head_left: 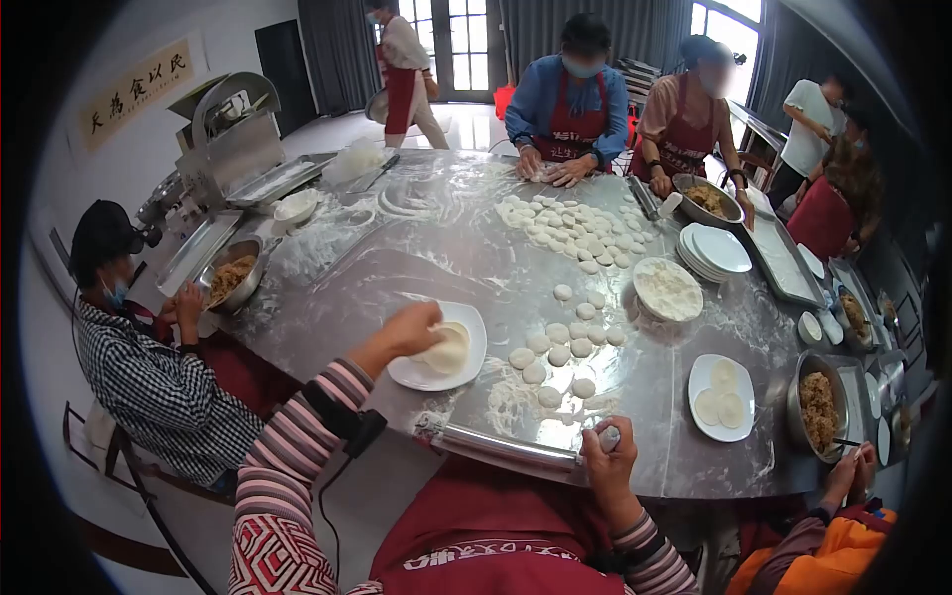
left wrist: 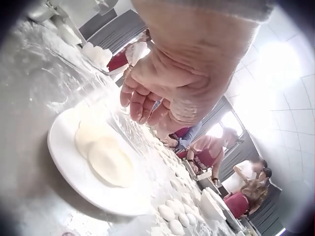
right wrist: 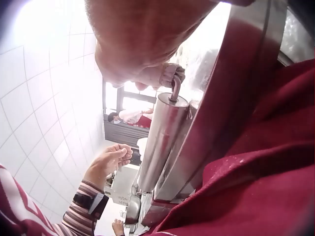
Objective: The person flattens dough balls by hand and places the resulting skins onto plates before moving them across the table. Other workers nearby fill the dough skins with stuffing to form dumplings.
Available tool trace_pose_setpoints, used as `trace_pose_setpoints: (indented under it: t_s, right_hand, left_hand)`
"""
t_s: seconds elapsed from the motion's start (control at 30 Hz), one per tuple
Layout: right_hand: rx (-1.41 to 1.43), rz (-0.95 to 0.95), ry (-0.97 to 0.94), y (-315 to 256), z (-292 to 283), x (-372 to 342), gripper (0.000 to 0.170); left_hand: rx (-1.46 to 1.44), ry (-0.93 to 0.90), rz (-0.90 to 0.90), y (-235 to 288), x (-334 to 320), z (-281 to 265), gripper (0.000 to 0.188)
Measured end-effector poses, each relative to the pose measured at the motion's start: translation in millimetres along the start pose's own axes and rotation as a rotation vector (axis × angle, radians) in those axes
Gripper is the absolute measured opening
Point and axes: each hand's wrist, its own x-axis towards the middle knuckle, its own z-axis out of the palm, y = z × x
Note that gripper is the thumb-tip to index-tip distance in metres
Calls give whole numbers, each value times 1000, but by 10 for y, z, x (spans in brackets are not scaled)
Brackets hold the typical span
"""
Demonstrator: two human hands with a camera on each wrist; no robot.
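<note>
My left hand (head_left: 410,330) hovers over a white square plate (head_left: 475,342) on the left of the worktop. Its fingers hang loosely curled with nothing between them, as the left wrist view shows. Thin round dough wrappers (left wrist: 110,161) overlap on that plate, just below the hand. Close to my body, a metal rolling pin (head_left: 506,447) lies along the table's front edge. My right hand (head_left: 611,470) grips its right-end handle; the pin's steel barrel also shows in the right wrist view. Several floured dough pieces (head_left: 558,354) are scattered between both hands.
A plate with wrappers (head_left: 723,418) and a metal bowl of filling (head_left: 819,412) stand to the right. Beyond the dough is a bowl of flour (head_left: 667,290) beside stacked plates (head_left: 716,250). More dough pieces (head_left: 570,226) spread farther back. Other people work around the table.
</note>
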Motion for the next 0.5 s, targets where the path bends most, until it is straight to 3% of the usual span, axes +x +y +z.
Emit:
trace_pose_setpoints:
  t_s: [0.03,0.1,0.23,0.43,0.5]
  right_hand:
    - [5,0,7,11,5,5,25]
    - [-45,-64,17,22,10,5,24]
    - [-49,-46,31,-21,-3,-14,24]
    - [-36,-18,-23,-122,-29,-60,22]
    - [-24,-1,-18,-174,-32,-69,22]
  left_hand:
    - [64,109,-57,24,-5,-106,24]
    - [58,120,-108,133,65,-74,19]
    - [-168,-135,134,590,194,485,17]
    - [-3,-265,49,1243,209,1273,24]
    - [63,-23,190,1287,130,1423,23]
